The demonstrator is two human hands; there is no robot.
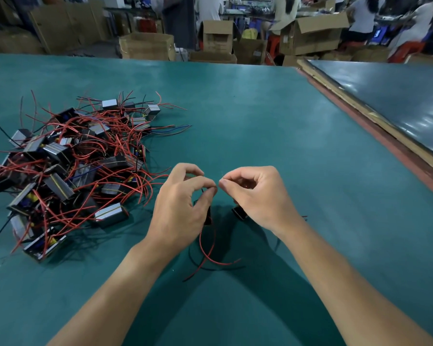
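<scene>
Both my hands hover above the green table point(260, 116), fingertips nearly meeting. My left hand point(183, 203) pinches wire ends of a small black transformer, whose body is mostly hidden under the palm. Red and black wires point(208, 255) hang from it and curl on the table. My right hand point(255, 196) pinches a thin wire end, and a second small black transformer point(240, 212) shows just under its palm. The exact wire in each pinch is too fine to tell apart.
A tangled pile of transformers point(68, 166) with red, black and blue leads lies at the left. A dark table point(398, 101) adjoins on the right past a red edge strip. Cardboard boxes point(310, 33) and seated people fill the background.
</scene>
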